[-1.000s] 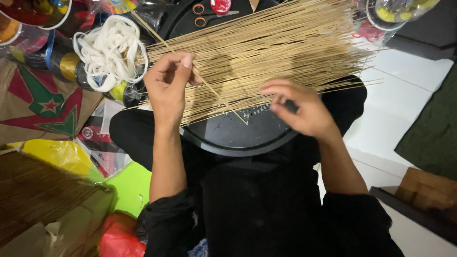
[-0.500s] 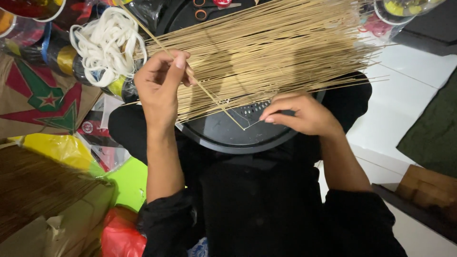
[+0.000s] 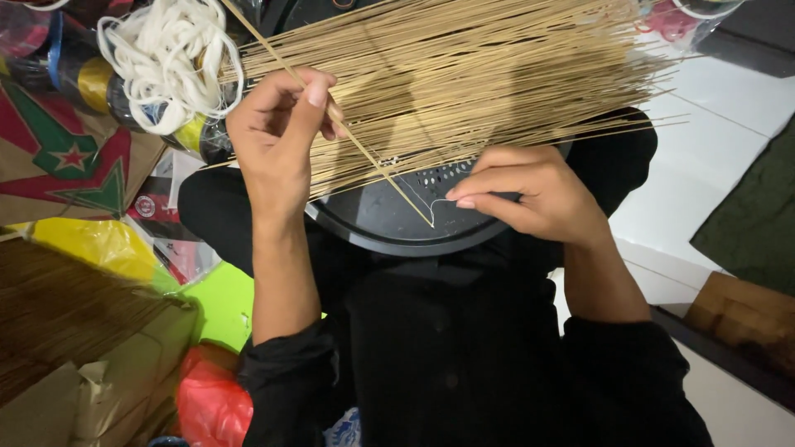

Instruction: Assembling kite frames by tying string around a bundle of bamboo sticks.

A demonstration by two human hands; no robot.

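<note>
Here the left hand (image 3: 277,136) pinches a thin stick (image 3: 331,120) — long axis diagonal, tip pointing lower right — while the right hand (image 3: 530,194) pinches a white thread (image 3: 437,204).

**Thin stick and thread held over a black tray**

The left hand (image 3: 277,136) pinches a single thin stick (image 3: 364,153) between thumb and fingers, its lower tip slanting down over the round black tray (image 3: 381,228) on the person's lap. The right hand (image 3: 530,194) pinches a fine white thread (image 3: 437,204) that runs to the stick's tip. A broad spread of thin sticks (image 3: 464,74) lies across the tray's far side. A coil of white cord (image 3: 166,62) sits left of them, beside the left hand.
</note>
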